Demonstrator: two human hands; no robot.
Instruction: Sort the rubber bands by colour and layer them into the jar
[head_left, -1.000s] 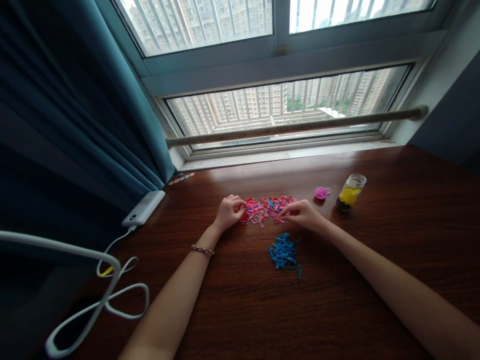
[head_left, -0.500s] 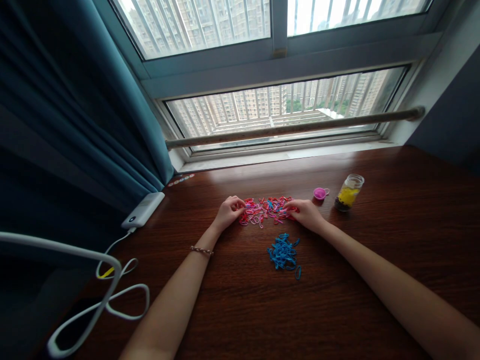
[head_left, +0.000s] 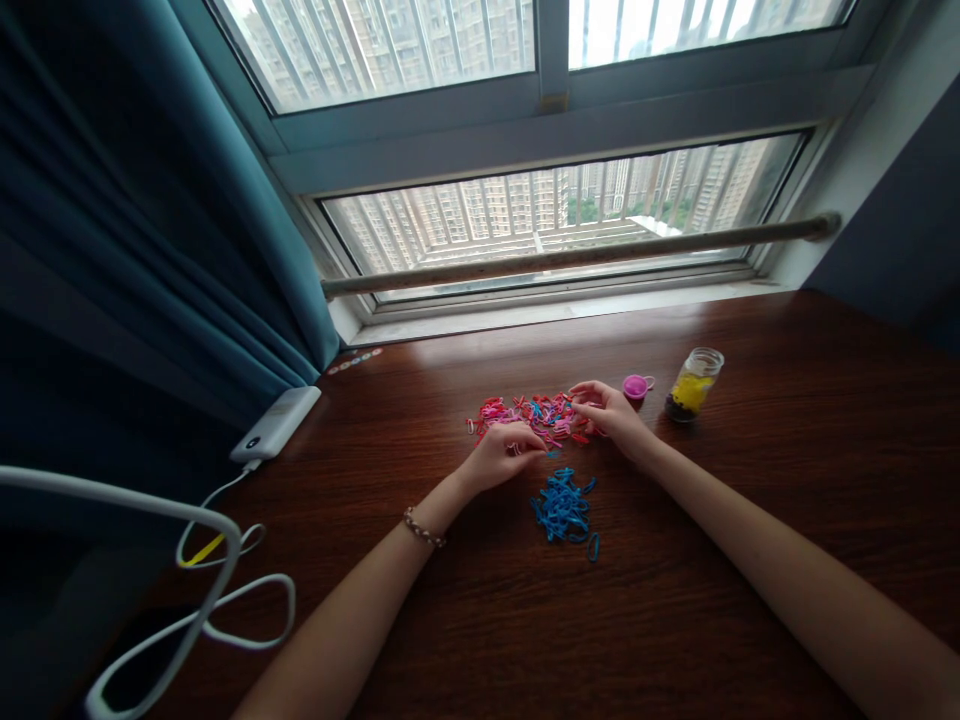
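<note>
A pile of small rubber bands (head_left: pixel 551 413), mostly pink and red with some blue and purple, lies on the brown table. Nearer to me is a separate heap of blue rubber bands (head_left: pixel 564 505). My left hand (head_left: pixel 502 455), wearing a braided bracelet (head_left: pixel 424 528), pinches a blue rubber band (head_left: pixel 553 454) between the mixed pile and the blue heap. My right hand (head_left: pixel 609 412) rests over the right end of the mixed pile, thumb and index finger apart at the bands. Its other fingers partly cover the pile.
A small pink cup-like lid (head_left: pixel 635 387) with a loop and a glass jar (head_left: pixel 694 385) with yellow and dark contents stand at the right. A white power bank (head_left: pixel 276 424) with a white cable (head_left: pixel 217 500) is at the left. Behind is a window with a rail (head_left: pixel 585 258).
My left hand has moved right and towards me from the pile's left end, bringing a blue rubber band. My right hand stays at the right end, its fingers shifted slightly and more spread.
</note>
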